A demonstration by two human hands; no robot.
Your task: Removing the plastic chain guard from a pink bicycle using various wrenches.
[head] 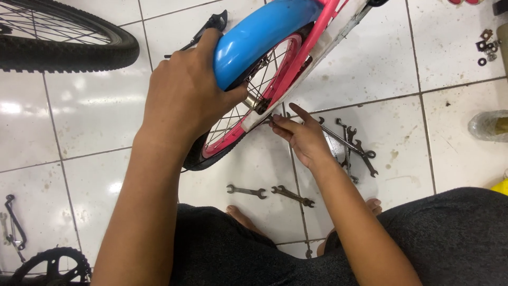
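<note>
A small bicycle lies across the white tiled floor, with a blue mudguard (pixel 264 32) over a pink-rimmed wheel (pixel 248 106) and a pink and white frame (pixel 328 37). My left hand (pixel 185 95) grips the end of the blue mudguard and the tyre under it. My right hand (pixel 301 135) reaches to the wheel hub (pixel 254 101), fingertips touching the lower end of the white frame there; whether it holds anything small I cannot tell. Several open-ended spanners (pixel 352 145) lie on the floor just behind my right hand.
Two more spanners (pixel 270 192) lie by my bare feet (pixel 238 214). Another bicycle's black tyre (pixel 63 47) fills the top left. A chainring (pixel 50 265) and a metal part (pixel 15 222) sit bottom left. Nuts and washers (pixel 488 47) lie top right, a clear bottle (pixel 489 126) at right.
</note>
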